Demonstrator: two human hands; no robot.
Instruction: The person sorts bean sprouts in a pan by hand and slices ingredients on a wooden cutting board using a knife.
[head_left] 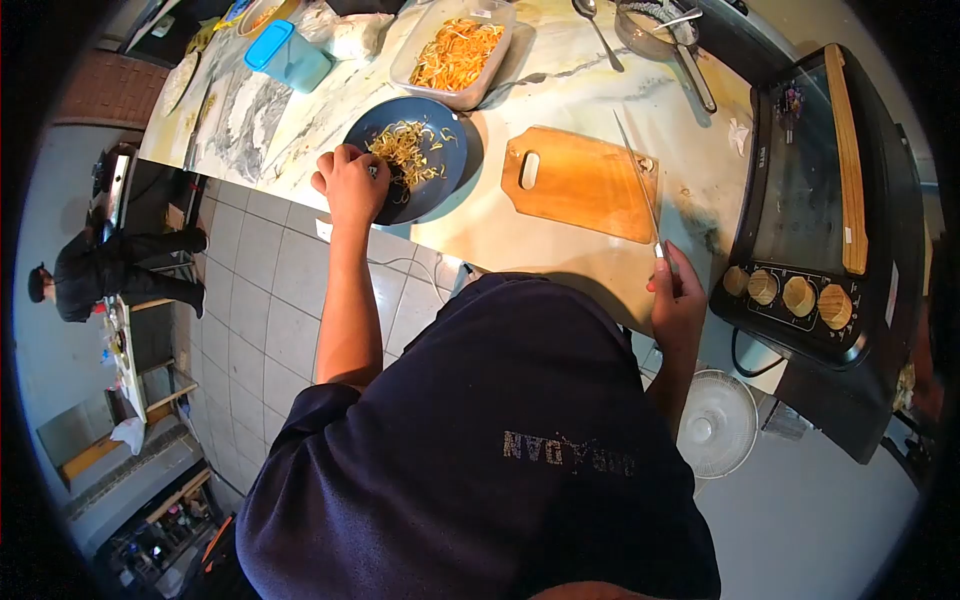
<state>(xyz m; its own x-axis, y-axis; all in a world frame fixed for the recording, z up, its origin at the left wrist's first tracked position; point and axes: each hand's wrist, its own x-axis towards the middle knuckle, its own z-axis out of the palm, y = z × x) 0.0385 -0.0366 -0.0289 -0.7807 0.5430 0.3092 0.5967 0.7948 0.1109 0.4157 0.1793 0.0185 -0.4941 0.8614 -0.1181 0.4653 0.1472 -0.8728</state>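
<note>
A dark blue bowl holds thin yellow-brown shreds. Over its left rim is my left hand, fingers curled down; whether they pinch anything is hidden. In my right hand is the handle of a long knife, its thin blade pointing away across the right end of a wooden cutting board. The board lies flat with its oval hole towards the bowl, and a few small scraps sit near its upper right corner.
Behind the bowl is a plastic container of orange shreds. A blue-lidded container lies at the back left, a saucepan and spoon at the back right. A black oven borders the right side. Another person stands far left.
</note>
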